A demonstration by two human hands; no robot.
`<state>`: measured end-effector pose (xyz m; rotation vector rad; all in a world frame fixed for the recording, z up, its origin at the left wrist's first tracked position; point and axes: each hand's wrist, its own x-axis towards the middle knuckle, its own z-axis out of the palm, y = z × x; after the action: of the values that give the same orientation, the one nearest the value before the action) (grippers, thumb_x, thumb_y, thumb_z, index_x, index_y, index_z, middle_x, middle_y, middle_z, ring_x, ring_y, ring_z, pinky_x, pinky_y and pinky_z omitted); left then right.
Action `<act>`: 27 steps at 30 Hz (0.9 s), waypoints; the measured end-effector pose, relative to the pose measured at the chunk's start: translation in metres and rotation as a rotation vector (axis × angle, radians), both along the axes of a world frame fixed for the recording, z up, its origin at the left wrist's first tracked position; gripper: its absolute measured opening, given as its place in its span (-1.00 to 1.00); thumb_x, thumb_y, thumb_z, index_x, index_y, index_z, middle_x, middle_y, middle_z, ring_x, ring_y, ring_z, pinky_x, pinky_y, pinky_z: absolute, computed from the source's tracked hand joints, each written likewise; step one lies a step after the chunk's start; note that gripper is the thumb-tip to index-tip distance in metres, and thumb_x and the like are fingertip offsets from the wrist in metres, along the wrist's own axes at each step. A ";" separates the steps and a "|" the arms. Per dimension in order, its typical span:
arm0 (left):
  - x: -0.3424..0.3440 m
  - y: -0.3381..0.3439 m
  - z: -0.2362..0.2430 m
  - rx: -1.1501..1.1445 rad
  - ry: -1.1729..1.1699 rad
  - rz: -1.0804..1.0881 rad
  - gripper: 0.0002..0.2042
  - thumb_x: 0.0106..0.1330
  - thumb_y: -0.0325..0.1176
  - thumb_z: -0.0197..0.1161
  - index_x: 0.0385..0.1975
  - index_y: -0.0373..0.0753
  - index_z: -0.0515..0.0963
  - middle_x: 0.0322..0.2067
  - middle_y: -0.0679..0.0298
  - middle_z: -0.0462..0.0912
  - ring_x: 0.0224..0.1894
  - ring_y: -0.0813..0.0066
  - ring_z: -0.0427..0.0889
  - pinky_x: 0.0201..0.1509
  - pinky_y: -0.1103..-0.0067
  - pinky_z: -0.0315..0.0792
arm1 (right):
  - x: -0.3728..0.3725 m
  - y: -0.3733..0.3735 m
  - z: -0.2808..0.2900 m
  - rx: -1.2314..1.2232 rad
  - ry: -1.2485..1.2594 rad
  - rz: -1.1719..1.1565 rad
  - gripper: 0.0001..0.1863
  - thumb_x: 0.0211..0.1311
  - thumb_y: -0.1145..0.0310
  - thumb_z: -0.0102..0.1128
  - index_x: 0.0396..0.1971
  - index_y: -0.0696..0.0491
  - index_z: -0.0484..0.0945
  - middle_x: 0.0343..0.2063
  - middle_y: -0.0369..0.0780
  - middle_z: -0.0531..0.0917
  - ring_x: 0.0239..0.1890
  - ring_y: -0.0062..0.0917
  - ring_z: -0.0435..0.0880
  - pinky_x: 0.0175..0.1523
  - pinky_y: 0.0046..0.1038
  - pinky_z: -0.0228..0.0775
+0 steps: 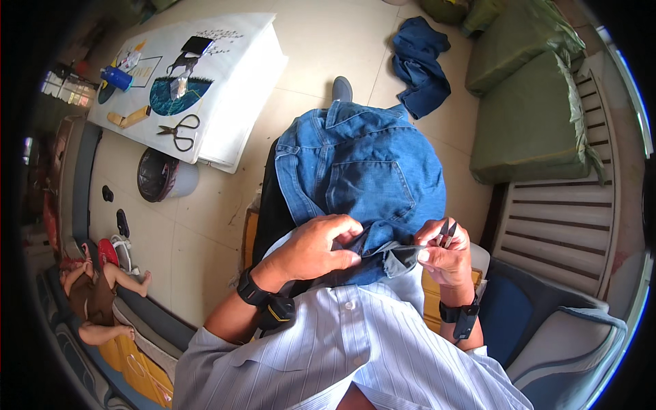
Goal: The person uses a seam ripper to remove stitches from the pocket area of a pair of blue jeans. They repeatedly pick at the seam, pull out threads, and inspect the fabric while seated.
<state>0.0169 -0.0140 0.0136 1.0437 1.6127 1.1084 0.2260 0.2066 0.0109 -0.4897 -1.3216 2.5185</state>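
A pair of blue jeans (369, 147) lies bunched across my lap, back pockets facing up. My left hand (307, 247) pinches a fold of the denim near its lower edge, thumb and forefinger close together. Tucked in my right hand (447, 263) are small thread snips (447, 234), their blades pointing up and away from me. The thumb and forefinger of that same hand also grip the edge of the cloth, where a greyish inner piece (402, 260) shows. Whether a thread lies between my fingers is too small to tell.
To the far left, a white-covered table (236, 89) carries black-handled scissors (180, 132), a blue spool (117, 78) and other small items. Below it stands a bin (164, 176). More denim (420, 65) lies on the floor ahead. Green wrapped bundles (533, 123) rest on a slatted bench (560, 219) at right.
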 end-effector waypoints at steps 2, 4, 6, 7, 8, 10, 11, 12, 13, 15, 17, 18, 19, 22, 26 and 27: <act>0.001 -0.001 -0.001 0.002 -0.161 0.050 -0.61 0.24 -0.44 0.45 0.06 -0.35 0.60 -0.20 0.23 0.67 -0.13 0.42 0.65 0.03 0.52 0.50 | 0.003 0.002 -0.001 0.077 -0.050 -0.028 -0.73 0.05 0.71 0.51 -0.28 0.18 0.63 -0.37 -0.19 0.70 -0.42 -0.67 0.57 -0.36 -0.62 0.34; 0.001 -0.004 -0.001 0.090 -0.390 0.163 -0.66 0.27 -0.49 0.41 0.05 -0.29 0.63 -0.26 0.36 0.62 -0.20 0.59 0.58 -0.03 0.59 0.47 | 0.005 0.003 -0.005 0.193 -0.107 -0.043 -0.74 0.04 0.68 0.52 -0.30 0.16 0.63 -0.38 -0.23 0.70 -0.44 -0.71 0.55 -0.40 -0.63 0.31; -0.001 -0.005 0.001 0.192 -0.314 0.154 -0.71 0.29 -0.56 0.38 0.01 -0.28 0.65 -0.26 0.36 0.62 -0.20 0.61 0.55 -0.04 0.60 0.46 | 0.008 0.001 -0.011 0.347 -0.184 -0.037 -0.75 0.02 0.61 0.56 -0.34 0.16 0.62 -0.43 -0.25 0.68 -0.53 -0.74 0.49 -0.52 -0.65 0.19; -0.002 -0.006 0.003 0.242 -0.278 0.150 -0.73 0.29 -0.59 0.36 -0.01 -0.28 0.67 -0.26 0.36 0.61 -0.20 0.62 0.54 -0.05 0.61 0.45 | 0.009 -0.001 -0.011 0.323 -0.203 -0.045 -0.74 0.01 0.61 0.56 -0.34 0.15 0.62 -0.43 -0.26 0.68 -0.53 -0.75 0.48 -0.52 -0.65 0.19; -0.002 -0.003 0.007 0.229 -0.240 0.125 -0.77 0.29 -0.63 0.34 -0.07 -0.30 0.70 -0.27 0.33 0.63 -0.20 0.57 0.56 -0.06 0.59 0.46 | 0.008 -0.005 -0.010 0.299 -0.222 -0.053 -0.74 0.01 0.60 0.57 -0.34 0.15 0.62 -0.43 -0.27 0.68 -0.54 -0.76 0.48 -0.52 -0.65 0.19; -0.002 -0.002 0.005 0.310 -0.173 0.110 -0.78 0.29 -0.63 0.35 -0.09 -0.30 0.71 -0.27 0.30 0.64 -0.22 0.52 0.58 -0.06 0.57 0.47 | 0.006 -0.006 -0.009 0.257 -0.241 -0.056 -0.74 0.01 0.60 0.58 -0.34 0.14 0.62 -0.44 -0.28 0.68 -0.55 -0.77 0.47 -0.53 -0.65 0.20; -0.002 -0.002 0.004 0.350 -0.139 0.103 -0.79 0.29 -0.63 0.35 -0.09 -0.30 0.71 -0.28 0.29 0.65 -0.22 0.50 0.59 -0.07 0.56 0.48 | 0.006 -0.005 -0.011 0.239 -0.242 -0.052 -0.73 0.01 0.59 0.58 -0.33 0.14 0.63 -0.44 -0.28 0.69 -0.56 -0.77 0.47 -0.53 -0.65 0.20; -0.002 -0.001 0.004 0.347 -0.107 0.088 -0.81 0.30 -0.62 0.35 -0.11 -0.31 0.71 -0.29 0.28 0.65 -0.23 0.48 0.60 -0.07 0.55 0.48 | 0.007 -0.004 -0.012 0.222 -0.244 -0.050 -0.73 0.01 0.59 0.58 -0.32 0.13 0.63 -0.43 -0.29 0.69 -0.57 -0.77 0.46 -0.53 -0.65 0.20; -0.002 0.001 0.005 0.344 -0.075 0.073 -0.82 0.30 -0.61 0.36 -0.13 -0.31 0.71 -0.30 0.26 0.65 -0.23 0.45 0.61 -0.07 0.54 0.49 | 0.007 -0.003 -0.014 0.214 -0.241 -0.054 -0.73 0.02 0.59 0.58 -0.32 0.13 0.63 -0.43 -0.29 0.69 -0.58 -0.77 0.46 -0.54 -0.65 0.20; -0.002 0.002 0.004 0.346 -0.033 0.050 -0.87 0.32 -0.59 0.35 -0.17 -0.32 0.70 -0.30 0.25 0.64 -0.23 0.43 0.61 -0.07 0.53 0.49 | 0.009 -0.003 -0.016 0.197 -0.231 -0.061 -0.72 0.03 0.58 0.58 -0.30 0.13 0.63 -0.43 -0.29 0.69 -0.59 -0.77 0.46 -0.55 -0.66 0.20; -0.004 0.002 0.003 0.356 -0.013 0.033 -0.92 0.35 -0.56 0.34 -0.21 -0.32 0.68 -0.30 0.25 0.63 -0.22 0.43 0.61 -0.06 0.52 0.49 | 0.008 -0.002 -0.018 0.174 -0.216 -0.065 -0.72 0.03 0.59 0.58 -0.29 0.13 0.63 -0.43 -0.29 0.69 -0.59 -0.78 0.46 -0.55 -0.66 0.20; -0.004 0.002 0.003 0.344 -0.008 0.028 -0.95 0.37 -0.53 0.33 -0.23 -0.32 0.66 -0.28 0.25 0.63 -0.21 0.42 0.61 -0.06 0.52 0.49 | 0.008 -0.002 -0.018 0.163 -0.210 -0.066 -0.72 0.04 0.59 0.59 -0.28 0.14 0.63 -0.43 -0.29 0.68 -0.59 -0.78 0.46 -0.56 -0.67 0.21; -0.005 0.001 0.002 0.332 -0.004 0.024 -0.96 0.39 -0.51 0.32 -0.25 -0.32 0.64 -0.27 0.24 0.63 -0.20 0.42 0.61 -0.05 0.51 0.49 | 0.008 -0.003 -0.018 0.148 -0.209 -0.076 -0.72 0.04 0.60 0.58 -0.28 0.14 0.63 -0.43 -0.29 0.69 -0.60 -0.78 0.46 -0.56 -0.67 0.21; -0.005 -0.005 0.003 0.267 -0.050 0.046 -0.93 0.43 -0.47 0.29 -0.28 -0.32 0.58 -0.22 0.22 0.61 -0.16 0.41 0.61 -0.01 0.51 0.49 | 0.008 -0.006 -0.019 0.113 -0.210 -0.088 -0.71 0.03 0.62 0.58 -0.28 0.14 0.63 -0.43 -0.28 0.69 -0.60 -0.78 0.46 -0.57 -0.67 0.21; -0.010 -0.018 0.003 0.329 -0.183 0.164 -0.89 0.44 -0.43 0.28 -0.31 -0.31 0.53 -0.17 0.20 0.61 -0.09 0.41 0.60 0.10 0.49 0.47 | 0.009 -0.005 -0.020 0.086 -0.213 -0.059 -0.72 0.05 0.62 0.58 -0.26 0.12 0.66 -0.43 -0.35 0.68 -0.54 -0.79 0.49 -0.48 -0.67 0.25; -0.013 -0.025 0.004 0.298 -0.334 0.254 -0.89 0.45 -0.43 0.26 -0.33 -0.30 0.54 -0.14 0.19 0.61 -0.03 0.41 0.59 0.17 0.47 0.45 | 0.010 -0.006 -0.018 0.074 -0.212 -0.050 -0.73 0.06 0.61 0.58 -0.26 0.11 0.68 -0.43 -0.38 0.68 -0.50 -0.80 0.50 -0.43 -0.68 0.27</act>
<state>0.0041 -0.0391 0.0177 0.7955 1.3608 1.6389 0.2355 0.2010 -0.0072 -0.7814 -1.4504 2.4207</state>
